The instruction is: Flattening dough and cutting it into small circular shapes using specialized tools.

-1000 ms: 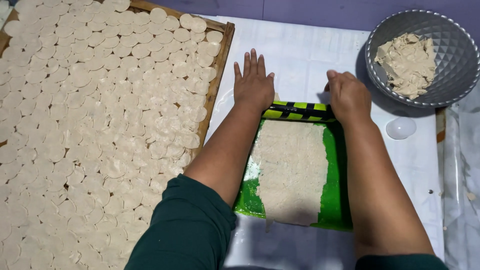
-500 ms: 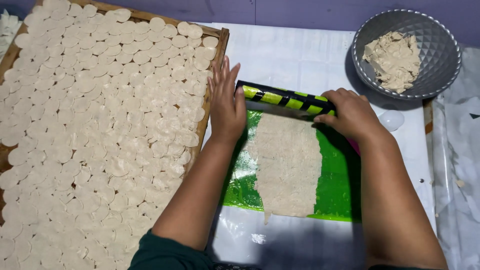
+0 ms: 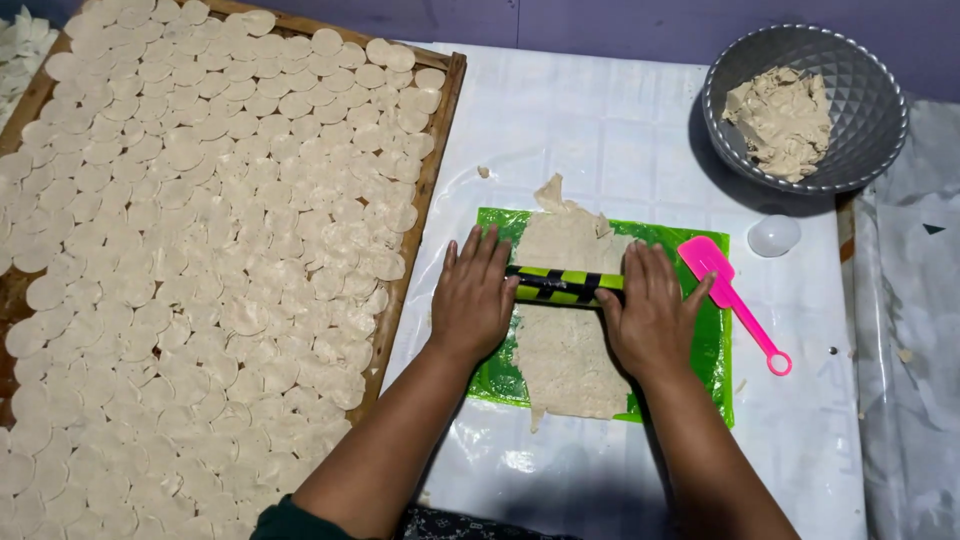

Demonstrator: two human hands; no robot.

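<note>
Both hands lie flat and open, palms down: the left hand and right hand press on the two ends of a green-and-black striped rolling pin. The pin lies across a thin sheet of dough on a green mat on the counter. The dough looks soft, light and easily torn; the stiff pin is best handled at its ends.

- A white plastic sheet covers the table.
- A purple wall runs along the far edge.
- Crinkled clear plastic lies at the right.
- Light is even, with soft shadows.
</note>
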